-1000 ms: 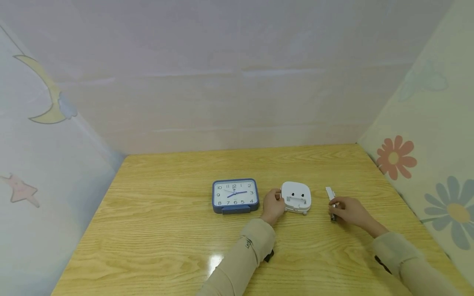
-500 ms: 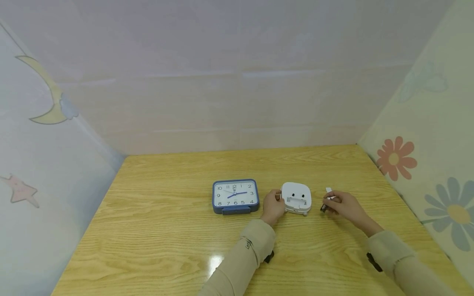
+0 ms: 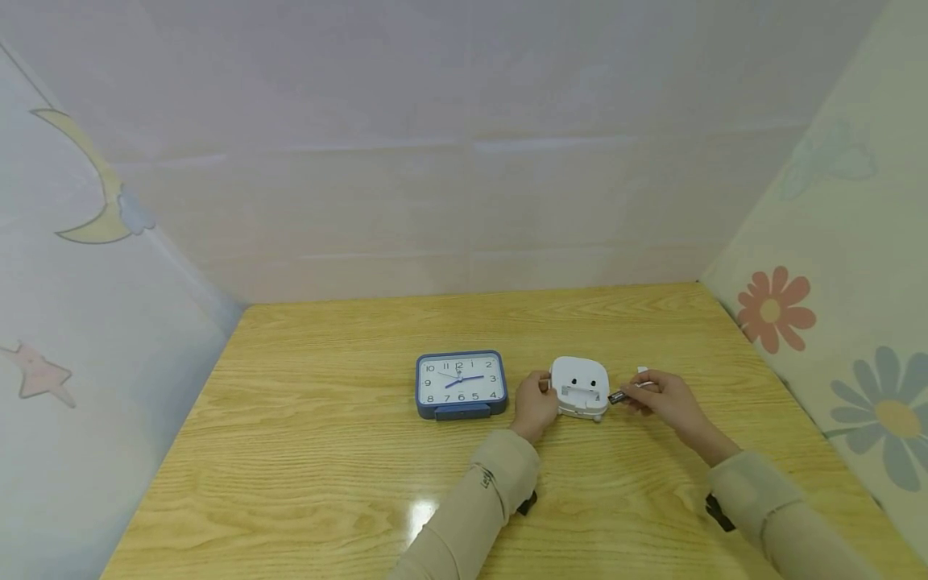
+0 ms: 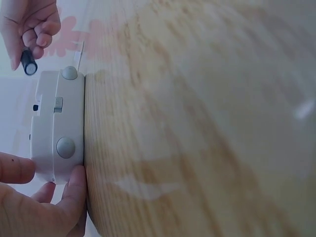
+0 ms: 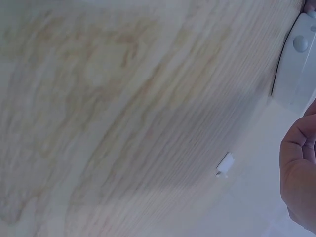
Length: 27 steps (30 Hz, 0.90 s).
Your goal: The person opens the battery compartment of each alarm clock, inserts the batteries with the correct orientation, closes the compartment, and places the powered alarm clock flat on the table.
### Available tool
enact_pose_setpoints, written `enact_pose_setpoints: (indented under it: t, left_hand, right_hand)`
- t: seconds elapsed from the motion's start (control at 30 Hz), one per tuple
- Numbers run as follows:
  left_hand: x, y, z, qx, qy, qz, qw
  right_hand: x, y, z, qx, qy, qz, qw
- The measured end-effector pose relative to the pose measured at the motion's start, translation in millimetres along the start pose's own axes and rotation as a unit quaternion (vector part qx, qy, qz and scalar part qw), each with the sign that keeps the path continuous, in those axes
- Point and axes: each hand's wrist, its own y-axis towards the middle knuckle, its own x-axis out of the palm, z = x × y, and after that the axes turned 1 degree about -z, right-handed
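Note:
A small white clock lies back up on the table, its battery compartment uncovered and two dark knobs above that. My left hand grips its left side, thumb and fingers on the casing, as the left wrist view shows. Just right of the clock, my right hand pinches a dark battery that points toward the compartment. In the left wrist view the battery is held off the table, its flat end showing. Behind the right hand lies a white battery cover, mostly hidden in the head view.
Left of my left hand, a blue alarm clock with a white dial faces up. The wooden table is bordered by patterned sheets at the sides and a plain pale one at the back.
My right hand has lifted the battery from beside the cover and carried it left to the white clock, turning it from lengthwise to roughly sideways. My left hand has stayed put.

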Motion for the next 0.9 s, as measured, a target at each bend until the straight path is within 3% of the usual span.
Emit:
enact_pose_setpoints:
  t: [0.33,0.67,0.9]
  left_hand:
    - [-0.3,0.0,-1.3,-0.004,-0.004,-0.005,1.0]
    - [-0.6,-0.8,-1.1,-0.005,-0.004,-0.011,0.9999]
    - [-1.0,-3.0,2.0,-0.003,-0.011,0.006,0.9999]
  right_hand:
    - [12.4,1.9,-4.5,-0.007,0.024,-0.014,1.0]
    - [23.9,2.9,-3.2,-0.013,0.046,0.004,0.999]
    - [27.2,4.8,-2.9,-0.01,0.062,0.015,0.998]
